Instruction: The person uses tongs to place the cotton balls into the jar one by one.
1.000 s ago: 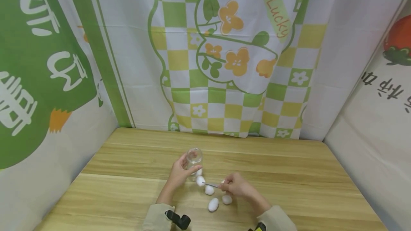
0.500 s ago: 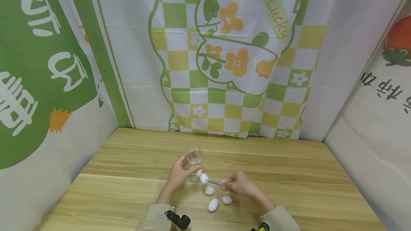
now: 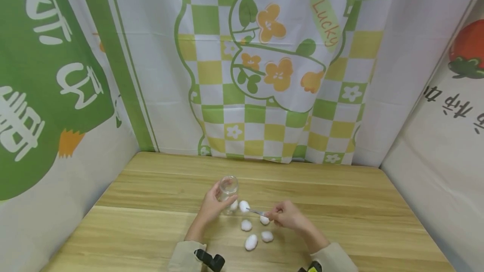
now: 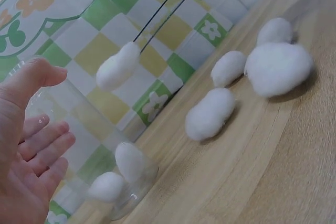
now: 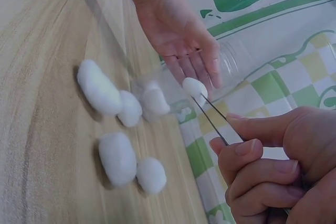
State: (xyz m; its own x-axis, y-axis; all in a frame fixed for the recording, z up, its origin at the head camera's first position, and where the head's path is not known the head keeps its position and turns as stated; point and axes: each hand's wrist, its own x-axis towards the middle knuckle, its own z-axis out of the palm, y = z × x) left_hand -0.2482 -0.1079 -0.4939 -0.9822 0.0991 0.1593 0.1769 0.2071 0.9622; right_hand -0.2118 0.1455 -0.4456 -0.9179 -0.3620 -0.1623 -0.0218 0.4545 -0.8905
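Note:
My left hand grips a clear jar standing on the table, its thumb and fingers around the side. A pair of cotton balls shows at the jar's bottom in the left wrist view. My right hand pinches thin metal tweezers between thumb and fingers. Between the tweezer tips is a white cotton ball, raised off the table just right of the jar. Several loose cotton balls lie on the wood between my forearms, one partly below the right fingers.
The wooden table reaches back to a green and yellow checked cloth. Printed cloths hang at the left and right sides. A black wrist device sits on my left sleeve.
My right hand has shifted right and slightly away from me, taking the tweezers and cotton ball higher and farther from the jar's side. The left hand and jar have stayed put.

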